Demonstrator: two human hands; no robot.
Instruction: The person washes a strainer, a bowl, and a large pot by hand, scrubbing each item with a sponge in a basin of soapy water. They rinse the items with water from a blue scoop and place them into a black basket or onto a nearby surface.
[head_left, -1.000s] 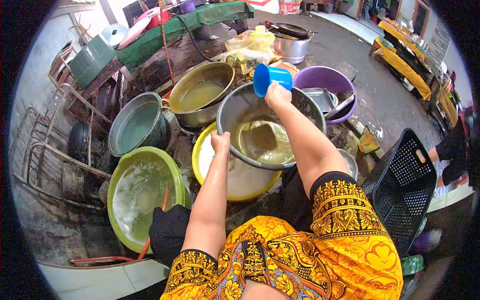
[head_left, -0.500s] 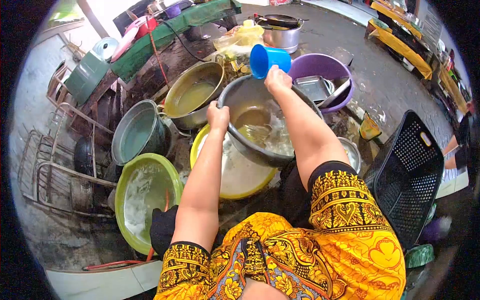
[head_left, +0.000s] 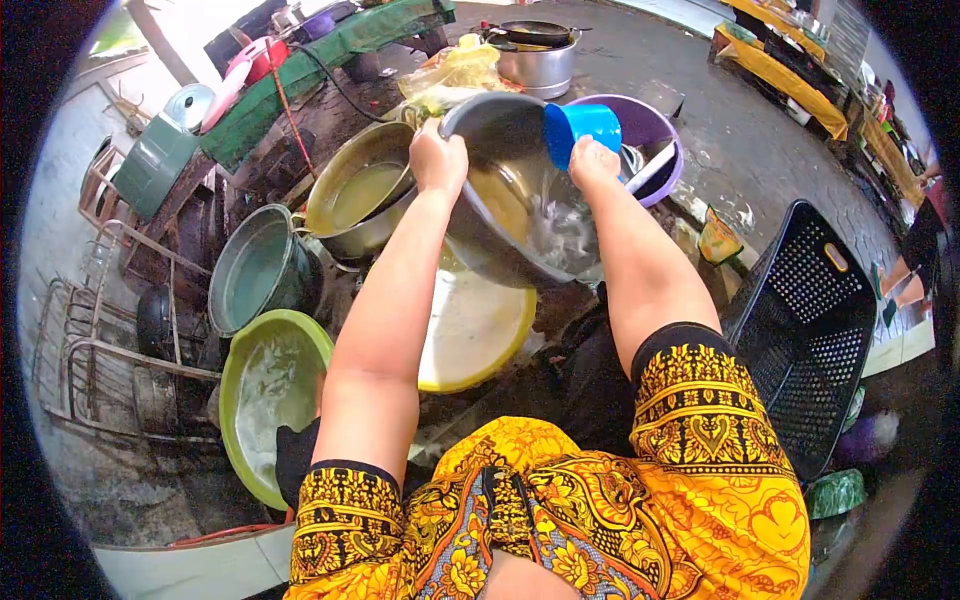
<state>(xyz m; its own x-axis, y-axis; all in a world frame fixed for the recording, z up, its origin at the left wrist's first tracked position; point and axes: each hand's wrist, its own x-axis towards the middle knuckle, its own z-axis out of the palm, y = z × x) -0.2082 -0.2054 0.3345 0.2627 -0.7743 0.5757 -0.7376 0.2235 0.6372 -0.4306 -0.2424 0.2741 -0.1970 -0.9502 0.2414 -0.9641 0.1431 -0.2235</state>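
Note:
A large grey basin (head_left: 497,128) is tilted toward me, with murky water swirling inside. My left hand (head_left: 438,160) is closed around its upper-left rim. In my right hand (head_left: 594,163) is a blue plastic dipper (head_left: 585,128), held at the basin's right side. Whether those fingers also touch the rim is hidden. Below the grey basin, partly covered by it, stands a yellow-rimmed basin (head_left: 526,335) of cloudy water.
On the left are a green basin (head_left: 323,345) of sudsy water, a dark bucket (head_left: 217,305) and a metal pan (head_left: 398,135). A purple tub (head_left: 672,165) holding metal ware stands behind the dipper. To the right leans a black crate (head_left: 800,330). Metal racks (head_left: 140,345) line the left wall.
The grey basin has been raised and tipped more steeply toward me. My left hand has moved up with its rim, and the dipper has shifted right and slightly down. The view has shifted a little.

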